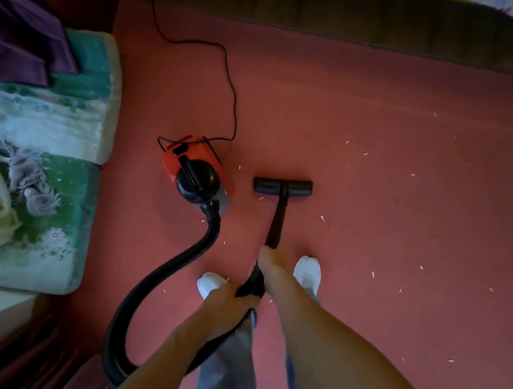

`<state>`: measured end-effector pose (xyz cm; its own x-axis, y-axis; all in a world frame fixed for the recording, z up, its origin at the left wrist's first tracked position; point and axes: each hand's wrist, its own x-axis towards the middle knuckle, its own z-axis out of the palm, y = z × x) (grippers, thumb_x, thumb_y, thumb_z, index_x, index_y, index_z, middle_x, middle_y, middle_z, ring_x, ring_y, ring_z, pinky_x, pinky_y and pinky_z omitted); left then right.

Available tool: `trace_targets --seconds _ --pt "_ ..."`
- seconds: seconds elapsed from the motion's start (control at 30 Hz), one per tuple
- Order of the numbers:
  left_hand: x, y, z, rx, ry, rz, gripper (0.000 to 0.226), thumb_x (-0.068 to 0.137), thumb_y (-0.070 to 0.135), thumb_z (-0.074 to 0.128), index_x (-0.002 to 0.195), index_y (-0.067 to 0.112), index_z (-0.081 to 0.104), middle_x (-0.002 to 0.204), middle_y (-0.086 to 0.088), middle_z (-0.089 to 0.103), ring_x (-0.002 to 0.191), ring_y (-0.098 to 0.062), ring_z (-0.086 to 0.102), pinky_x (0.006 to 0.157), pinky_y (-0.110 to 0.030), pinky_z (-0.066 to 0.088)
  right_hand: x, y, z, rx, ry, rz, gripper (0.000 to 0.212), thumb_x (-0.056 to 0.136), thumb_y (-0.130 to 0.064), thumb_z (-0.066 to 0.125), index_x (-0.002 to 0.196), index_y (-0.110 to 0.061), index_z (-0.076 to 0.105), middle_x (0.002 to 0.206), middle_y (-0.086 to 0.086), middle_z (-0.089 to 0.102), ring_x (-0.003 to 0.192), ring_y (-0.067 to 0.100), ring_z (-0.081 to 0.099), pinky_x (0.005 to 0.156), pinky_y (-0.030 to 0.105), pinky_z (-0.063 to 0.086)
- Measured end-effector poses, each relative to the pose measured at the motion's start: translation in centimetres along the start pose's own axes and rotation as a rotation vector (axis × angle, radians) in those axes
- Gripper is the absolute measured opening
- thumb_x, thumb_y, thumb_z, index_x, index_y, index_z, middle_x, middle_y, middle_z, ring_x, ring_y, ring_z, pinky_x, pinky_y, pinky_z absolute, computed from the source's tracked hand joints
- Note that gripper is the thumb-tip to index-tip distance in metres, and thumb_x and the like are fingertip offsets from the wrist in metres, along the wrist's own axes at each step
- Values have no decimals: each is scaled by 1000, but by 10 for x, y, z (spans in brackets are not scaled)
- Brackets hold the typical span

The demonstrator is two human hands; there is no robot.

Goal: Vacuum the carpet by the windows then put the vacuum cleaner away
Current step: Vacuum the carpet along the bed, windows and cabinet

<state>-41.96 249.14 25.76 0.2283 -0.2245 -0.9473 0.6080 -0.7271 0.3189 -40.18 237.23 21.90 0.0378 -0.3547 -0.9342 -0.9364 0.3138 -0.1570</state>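
A red and black vacuum cleaner (196, 171) sits on the red carpet (378, 193) in front of my feet. Its ribbed black hose (154, 282) loops left and back to the wand. My left hand (227, 299) grips the lower handle end of the black wand (277, 226). My right hand (270, 265) grips the wand higher up. The black floor nozzle (282, 187) lies flat on the carpet just right of the vacuum body. Small white scraps (373, 275) are scattered over the carpet, mostly to the right.
The black power cord (230, 84) trails from the vacuum to the far wall. A mattress with green floral bedding (70, 145) and purple cloth (19, 36) lines the left side. Dark wood skirting (335, 13) runs along the top. My white socks (307, 273) stand on the carpet.
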Motion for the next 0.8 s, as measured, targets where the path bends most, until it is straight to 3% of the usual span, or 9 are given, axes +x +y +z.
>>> trace_targets --seconds 0.13,0.23,0.4,0.53,0.67,0.8 --pt "-4 8 -1 -39 -47 -38 25 92 24 58 77 4 61 72 -17 61 55 -27 56 47 -27 47 -2 -2 -1 -28 37 -10 32 98 -8 41 122 5 57 99 15 64 80 28 60 67 30 44" --pt "-22 9 -2 44 -175 -106 18 93 21 55 91 5 62 75 -9 61 57 -18 58 50 -23 49 -14 24 0 -198 62 -16 31 97 -13 44 121 1 59 119 14 65 108 32 63 77 31 47" --pt "-40 -3 15 -26 -291 -234 38 90 18 56 119 -7 57 82 -17 64 52 -18 64 44 -25 53 -29 52 -2 -488 41 -53 34 94 -16 47 119 1 63 120 17 66 111 32 63 73 27 42" --pt "-36 -5 23 -140 -226 -179 34 86 16 60 109 -10 60 82 -18 61 56 -23 64 54 -29 54 -30 41 0 -448 33 -80 30 94 -13 49 115 3 63 115 17 67 106 34 64 71 30 43" --pt "-33 -4 11 -129 -239 -179 26 90 9 59 108 -10 60 86 -21 60 43 -18 61 43 -25 52 -30 43 7 -412 63 -76 26 93 -13 51 110 2 64 96 11 65 87 27 62 67 29 43" --pt "-32 -20 13 -70 -250 -169 30 89 7 58 114 -10 55 84 -21 60 46 -16 62 46 -27 54 -28 62 12 -405 87 -49 31 93 -18 53 115 0 64 115 15 69 106 30 65 71 28 42"
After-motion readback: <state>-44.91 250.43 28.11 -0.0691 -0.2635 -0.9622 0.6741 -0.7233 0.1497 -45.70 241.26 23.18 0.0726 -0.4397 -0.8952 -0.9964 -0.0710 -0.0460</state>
